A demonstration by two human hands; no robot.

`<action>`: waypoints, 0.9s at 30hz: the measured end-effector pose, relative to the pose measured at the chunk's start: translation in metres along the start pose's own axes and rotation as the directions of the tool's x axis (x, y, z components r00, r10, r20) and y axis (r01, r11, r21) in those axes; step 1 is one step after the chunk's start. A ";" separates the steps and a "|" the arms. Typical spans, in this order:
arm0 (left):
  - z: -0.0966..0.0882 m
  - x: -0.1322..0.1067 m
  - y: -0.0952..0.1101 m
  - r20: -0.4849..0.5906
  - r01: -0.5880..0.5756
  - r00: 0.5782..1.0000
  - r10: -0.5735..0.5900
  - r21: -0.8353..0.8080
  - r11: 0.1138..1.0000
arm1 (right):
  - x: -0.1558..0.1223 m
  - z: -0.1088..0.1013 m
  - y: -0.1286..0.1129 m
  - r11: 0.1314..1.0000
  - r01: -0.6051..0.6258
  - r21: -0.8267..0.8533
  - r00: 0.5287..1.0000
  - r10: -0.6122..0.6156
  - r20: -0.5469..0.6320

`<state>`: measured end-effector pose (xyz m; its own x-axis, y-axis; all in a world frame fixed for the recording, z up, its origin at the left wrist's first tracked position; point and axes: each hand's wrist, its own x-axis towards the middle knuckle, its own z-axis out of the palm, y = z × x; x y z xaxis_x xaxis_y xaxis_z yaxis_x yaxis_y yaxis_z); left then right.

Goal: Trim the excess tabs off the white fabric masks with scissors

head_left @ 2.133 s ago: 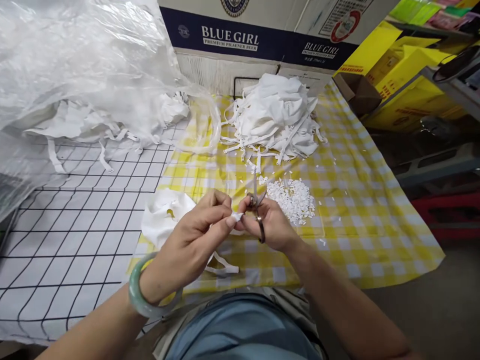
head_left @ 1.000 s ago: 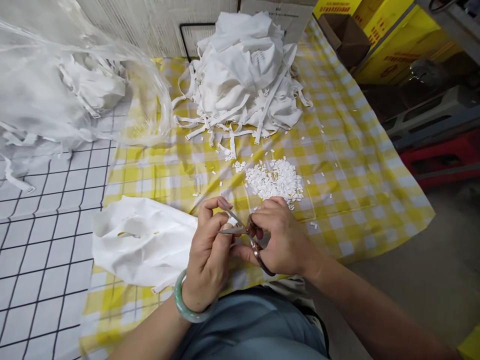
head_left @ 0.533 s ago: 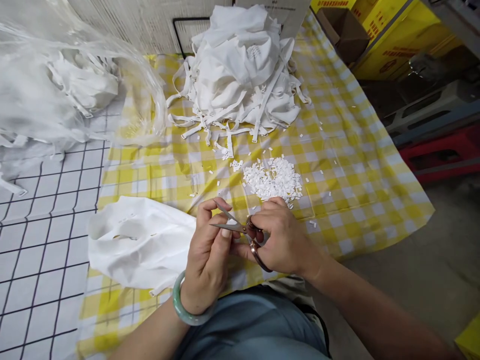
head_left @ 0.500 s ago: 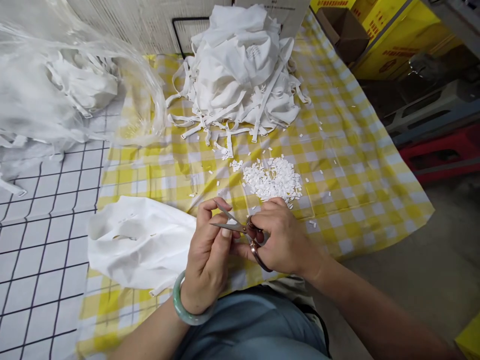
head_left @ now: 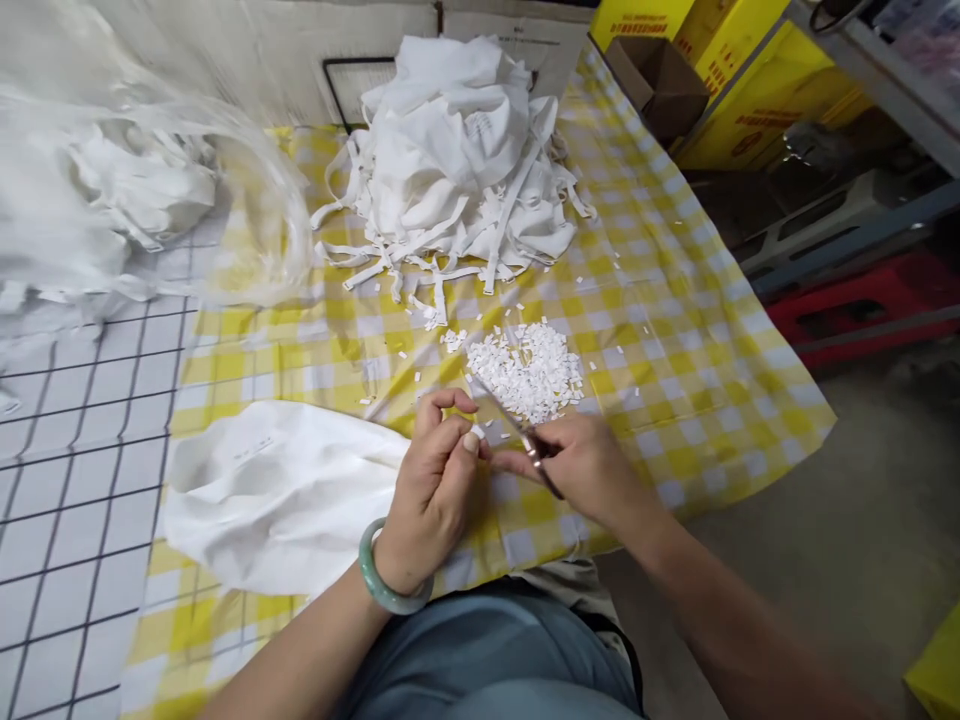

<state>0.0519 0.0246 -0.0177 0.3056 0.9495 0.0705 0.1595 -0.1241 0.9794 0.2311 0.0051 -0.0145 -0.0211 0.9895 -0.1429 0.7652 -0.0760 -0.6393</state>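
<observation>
My left hand (head_left: 435, 490) is closed, thumb against fingers, on an end of a white cloth piece (head_left: 285, 500). A small white tip shows at the thumb, and the cloth spreads out flat to the left. My right hand (head_left: 596, 470) grips a pair of scissors (head_left: 536, 450) by the handles. Their blades point up and left, apart from the white tip; they look nearly closed, though slightly blurred. Just beyond both hands lies a heap of tiny white clippings (head_left: 532, 370).
A tall pile of white cloth pieces with straps (head_left: 465, 150) stands at the back against cardboard (head_left: 517, 30). Clear plastic bags (head_left: 255, 250) with more white cloth lie at the left. A yellow checked cover (head_left: 675, 400) lies over the table; yellow boxes (head_left: 780, 100) stand beyond its right edge.
The scissors' open blades were around the white tip at my left fingers; now they have drawn away to the right and closed up. The view has shifted slightly.
</observation>
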 end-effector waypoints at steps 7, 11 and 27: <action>-0.046 -0.047 0.033 0.317 -0.234 0.942 0.113 0.376 0.897 | 0.007 -0.010 0.005 0.999 -0.018 0.027 0.997 0.020 -0.076; -0.114 -0.075 0.023 -0.138 -0.025 0.980 0.146 0.638 0.770 | 0.009 0.000 -0.012 0.998 0.055 0.031 0.992 -0.051 -0.119; -0.194 -0.046 -0.008 -0.353 0.025 0.868 0.349 0.733 0.680 | 0.065 0.062 -0.090 0.976 0.219 -0.001 0.971 -0.218 -0.095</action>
<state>-0.1461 0.0376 0.0082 -0.0103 0.8827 0.4699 0.8042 -0.2719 0.5284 0.1208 0.0687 -0.0130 -0.1264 0.9894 0.0720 0.7424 0.1424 -0.6546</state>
